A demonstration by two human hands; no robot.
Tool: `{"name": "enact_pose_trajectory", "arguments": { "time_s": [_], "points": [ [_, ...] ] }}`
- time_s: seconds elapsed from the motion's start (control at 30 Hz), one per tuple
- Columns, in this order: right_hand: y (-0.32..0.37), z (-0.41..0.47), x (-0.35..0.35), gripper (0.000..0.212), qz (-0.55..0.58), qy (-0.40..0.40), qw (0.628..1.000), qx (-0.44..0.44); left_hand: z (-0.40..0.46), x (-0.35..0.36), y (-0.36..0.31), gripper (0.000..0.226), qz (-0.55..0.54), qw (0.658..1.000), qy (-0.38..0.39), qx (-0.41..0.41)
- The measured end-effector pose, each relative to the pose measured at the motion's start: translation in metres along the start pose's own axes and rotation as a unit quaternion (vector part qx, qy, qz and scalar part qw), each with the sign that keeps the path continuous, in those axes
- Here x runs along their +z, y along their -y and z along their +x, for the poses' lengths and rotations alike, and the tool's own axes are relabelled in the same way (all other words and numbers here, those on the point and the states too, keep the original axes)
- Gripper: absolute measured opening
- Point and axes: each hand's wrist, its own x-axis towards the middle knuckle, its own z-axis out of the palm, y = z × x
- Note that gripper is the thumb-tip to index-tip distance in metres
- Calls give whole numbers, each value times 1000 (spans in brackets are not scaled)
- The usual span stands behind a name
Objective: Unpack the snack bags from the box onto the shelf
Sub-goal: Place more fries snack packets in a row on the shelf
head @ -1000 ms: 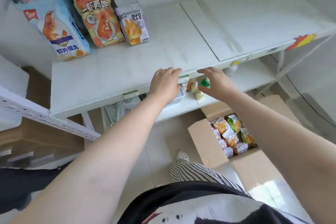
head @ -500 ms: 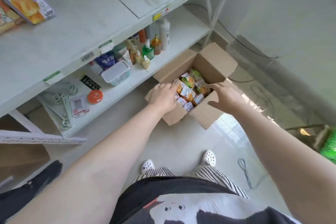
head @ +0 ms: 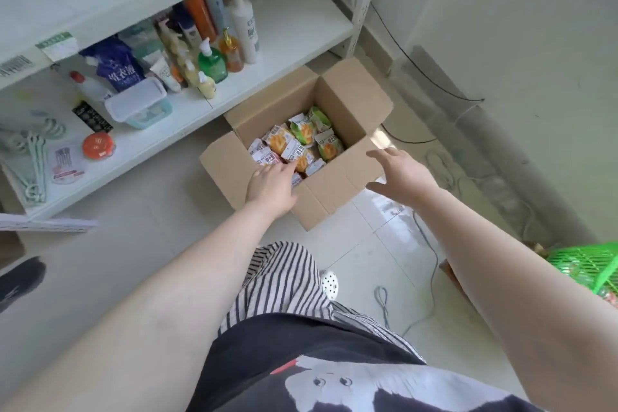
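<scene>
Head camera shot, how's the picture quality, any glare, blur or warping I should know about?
Head view: daylight glare on the glossy floor tiles right of the box; wide-angle warping bends the shelf edges and stretches the forearms; the right hand is slightly motion-blurred, the left hand less so; the snack bags are sharp enough to tell colours, but small print is unreadable.

left hand [head: 271,186]: extended, fingers forward | right hand [head: 399,176]: fingers spread, holding nothing

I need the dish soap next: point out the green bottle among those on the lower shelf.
The translucent green pump bottle with a white pump top, at the front of the cluster; its neighbours are orange, amber, white or pale yellow.
</scene>
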Motion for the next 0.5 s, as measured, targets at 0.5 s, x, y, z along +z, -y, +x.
{"name": "enact_pose_trajectory", "arguments": {
  "time_s": [0.5],
  "points": [
    [-19, 174, -48, 70, 3, 53, 992, -113, 122, -28, 7, 64, -36, 991, 20, -127]
  ]
}}
